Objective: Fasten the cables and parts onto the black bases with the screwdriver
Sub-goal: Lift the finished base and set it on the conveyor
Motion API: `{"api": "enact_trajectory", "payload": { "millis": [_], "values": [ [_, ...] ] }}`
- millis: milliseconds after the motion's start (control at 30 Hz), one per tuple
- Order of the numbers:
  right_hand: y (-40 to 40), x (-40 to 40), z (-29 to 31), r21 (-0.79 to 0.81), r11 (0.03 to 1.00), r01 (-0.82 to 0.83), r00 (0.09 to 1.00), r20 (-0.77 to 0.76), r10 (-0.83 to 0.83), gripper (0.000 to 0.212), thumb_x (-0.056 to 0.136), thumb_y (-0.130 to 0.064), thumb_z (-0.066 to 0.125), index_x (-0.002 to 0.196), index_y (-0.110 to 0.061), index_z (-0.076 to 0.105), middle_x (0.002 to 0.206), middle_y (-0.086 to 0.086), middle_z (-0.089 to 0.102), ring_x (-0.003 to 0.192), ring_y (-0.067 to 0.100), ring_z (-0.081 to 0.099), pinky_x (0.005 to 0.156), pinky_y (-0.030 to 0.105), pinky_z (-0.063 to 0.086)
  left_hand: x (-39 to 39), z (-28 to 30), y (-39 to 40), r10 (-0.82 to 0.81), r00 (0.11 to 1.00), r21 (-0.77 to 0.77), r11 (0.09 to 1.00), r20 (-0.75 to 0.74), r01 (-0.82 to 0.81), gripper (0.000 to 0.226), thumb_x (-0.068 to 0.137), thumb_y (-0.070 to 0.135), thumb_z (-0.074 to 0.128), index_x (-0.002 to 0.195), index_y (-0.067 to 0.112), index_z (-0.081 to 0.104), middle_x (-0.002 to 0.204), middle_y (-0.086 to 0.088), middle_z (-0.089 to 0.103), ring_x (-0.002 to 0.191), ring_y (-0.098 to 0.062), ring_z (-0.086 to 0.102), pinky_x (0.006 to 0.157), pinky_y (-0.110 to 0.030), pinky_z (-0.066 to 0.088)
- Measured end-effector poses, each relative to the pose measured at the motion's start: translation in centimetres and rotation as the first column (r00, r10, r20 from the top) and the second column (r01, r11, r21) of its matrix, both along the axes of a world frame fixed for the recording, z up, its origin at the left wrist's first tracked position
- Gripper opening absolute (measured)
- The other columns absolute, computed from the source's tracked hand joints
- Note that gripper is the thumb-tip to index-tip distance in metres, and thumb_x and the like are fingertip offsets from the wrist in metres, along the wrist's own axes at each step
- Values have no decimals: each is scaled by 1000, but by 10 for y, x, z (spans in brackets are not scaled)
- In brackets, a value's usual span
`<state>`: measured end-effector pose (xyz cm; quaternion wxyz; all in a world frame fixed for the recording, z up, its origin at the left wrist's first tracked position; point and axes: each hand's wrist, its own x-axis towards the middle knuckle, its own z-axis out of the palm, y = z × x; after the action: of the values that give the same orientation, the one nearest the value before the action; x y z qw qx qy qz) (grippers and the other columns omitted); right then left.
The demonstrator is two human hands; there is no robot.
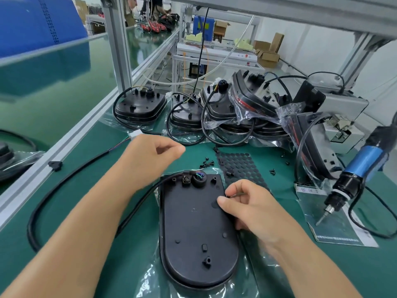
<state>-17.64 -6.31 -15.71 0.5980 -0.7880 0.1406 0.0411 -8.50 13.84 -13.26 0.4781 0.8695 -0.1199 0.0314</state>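
Observation:
A black oval base (pixel 193 229) lies on a clear plastic bag on the green mat in front of me. Its black cable (pixel 64 183) loops off to the left and ends in a white connector (pixel 135 133). My right hand (pixel 247 209) rests at the base's right edge, with thumb and forefinger pinching a small black part. My left hand (pixel 150 155) hovers above the base's upper left corner, fingers loosely curled and holding nothing. The blue electric screwdriver (pixel 352 179) hangs at the right, bit pointing down at a paper sheet, with no hand on it.
Several black bases with coiled cables (pixel 214 112) are piled at the back, some in plastic bags. A black sheet of round pads (pixel 240 166) and loose black screws (pixel 207 163) lie just beyond the base. An aluminium rail (pixel 64 143) runs along the left.

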Motion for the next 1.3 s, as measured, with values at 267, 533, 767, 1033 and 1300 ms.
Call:
{"api": "enact_trajectory", "payload": {
  "millis": [267,533,767,1033,1300],
  "values": [
    [23,-5,16,-322,946,23,923,370,103,12,83,-24,66,73,-26,60,71,-18,62,60,-1,53,62,8,41,1,-1,82,553,821,694,536,142,-481,46,90,49,58,129,25,57,127,-12,56,120,-36,45,91,-46,40],
    [29,-6,12,-405,913,49,910,395,126,15,87,-23,64,74,-28,59,77,-26,61,68,-3,55,64,7,40,4,-24,103,631,774,729,506,52,-461,29,91,20,58,119,13,63,121,-15,59,110,-36,56,85,-39,48],
    [28,-10,10,-429,902,47,904,402,144,15,87,-23,63,73,-28,59,80,-28,60,72,-4,55,66,6,40,-2,-19,85,538,842,587,674,25,-448,14,88,13,49,96,9,61,94,-11,67,81,-28,56,70,-31,45],
    [29,-24,24,-115,987,-110,917,371,146,62,82,-76,37,77,-25,72,77,-10,70,69,1,61,64,15,45,-48,48,6,-191,926,-513,858,-326,-4,12,94,0,54,97,5,64,63,-8,66,46,-9,57,32,-12,30],
    [32,-46,46,48,956,-289,910,326,258,63,67,-85,51,76,-26,71,63,-10,68,50,-2,53,52,9,40,-37,49,-85,-53,938,-626,757,-343,-186,18,99,4,43,100,2,61,73,-13,65,49,-14,62,50,-18,53]
  ]
}}
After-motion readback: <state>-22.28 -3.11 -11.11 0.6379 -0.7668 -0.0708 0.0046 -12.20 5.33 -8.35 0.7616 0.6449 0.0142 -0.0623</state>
